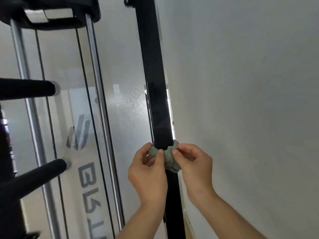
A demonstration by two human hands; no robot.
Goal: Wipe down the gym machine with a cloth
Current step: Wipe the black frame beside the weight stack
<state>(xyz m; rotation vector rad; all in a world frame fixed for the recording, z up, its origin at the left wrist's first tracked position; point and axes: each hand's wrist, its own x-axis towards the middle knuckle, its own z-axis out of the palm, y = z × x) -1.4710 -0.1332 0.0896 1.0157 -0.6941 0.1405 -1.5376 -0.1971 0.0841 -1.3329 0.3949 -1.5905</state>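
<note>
1. Wiping along the gym machine's black post, green cloth bunched around it low down, near the wall.
2. Pinching the cloth from both sides: left hand and right hand, fingers curled, thumbs pressed on the fabric.
3. Judged partway; chrome rods and clear panel at left probably remaining.

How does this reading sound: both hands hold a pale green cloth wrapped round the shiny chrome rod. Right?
Not quite. The head view shows the left hand and right hand holding the pale green cloth wrapped round the black upright post, not the shiny chrome rod, which stands apart to the left.
</note>
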